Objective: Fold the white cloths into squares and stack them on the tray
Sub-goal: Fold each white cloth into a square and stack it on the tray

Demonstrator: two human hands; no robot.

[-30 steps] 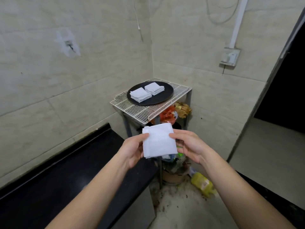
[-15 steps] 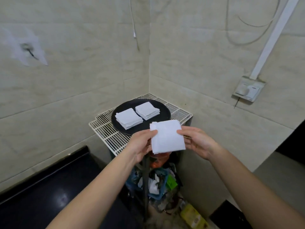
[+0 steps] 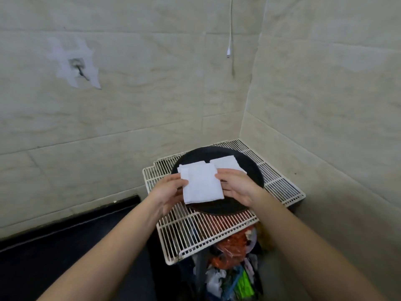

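Observation:
A folded white cloth [image 3: 201,183] hangs just above the round black tray [image 3: 256,172], held by both hands. My left hand [image 3: 167,192] pinches its left edge, thumb on top. My right hand [image 3: 236,187] holds its right edge, fingers underneath. Two stacks of folded white cloths lie on the tray: the left stack [image 3: 191,167] shows only a strip behind the held cloth, and the right stack [image 3: 227,162] sits at the tray's far side, partly hidden by my right hand.
The tray rests on a white wire rack [image 3: 280,185] in the corner of two tiled walls. A bin of mixed rubbish [image 3: 232,268] sits under the rack. A black counter [image 3: 65,253] runs along the left. A white cable [image 3: 229,46] hangs from above.
I have stepped closer to the rack. Both hands have carried the folded cloth forward, from in front of the rack to over the tray above the left stack.

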